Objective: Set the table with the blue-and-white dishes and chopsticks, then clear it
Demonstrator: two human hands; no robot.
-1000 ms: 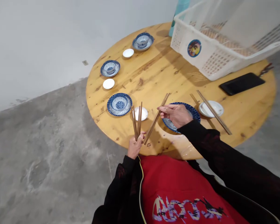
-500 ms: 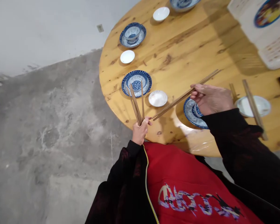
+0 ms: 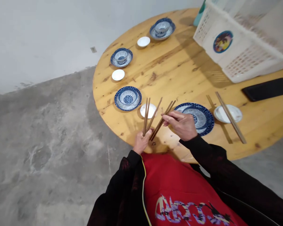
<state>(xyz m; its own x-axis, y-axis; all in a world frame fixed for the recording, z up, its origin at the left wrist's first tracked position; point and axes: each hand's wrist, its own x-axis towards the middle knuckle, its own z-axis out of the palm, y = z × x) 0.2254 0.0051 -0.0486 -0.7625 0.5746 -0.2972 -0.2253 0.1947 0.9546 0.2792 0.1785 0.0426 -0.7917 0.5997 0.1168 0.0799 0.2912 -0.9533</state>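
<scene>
My left hand (image 3: 141, 142) is closed around the lower ends of a bundle of brown chopsticks (image 3: 146, 115) that stand up over the near edge of the round wooden table (image 3: 179, 69). My right hand (image 3: 182, 124) pinches a pair of chopsticks (image 3: 162, 120) whose lower ends still sit by my left hand. A small white dish (image 3: 149, 110) lies just behind the bundle. Under my right hand sits a blue patterned plate (image 3: 199, 116).
Three blue plates with bowls (image 3: 128, 98), (image 3: 121, 57), (image 3: 162, 29) and small white dishes (image 3: 118, 74), (image 3: 143, 41) line the left rim. A chopstick pair (image 3: 230, 116) lies across a white dish (image 3: 228, 113). A white plastic basket (image 3: 245, 37) and a black phone (image 3: 267, 89) are at the right.
My right hand has come back toward my left hand, and the pair it grips now stands steeper and closer to the bundle. The view has tilted up again.
</scene>
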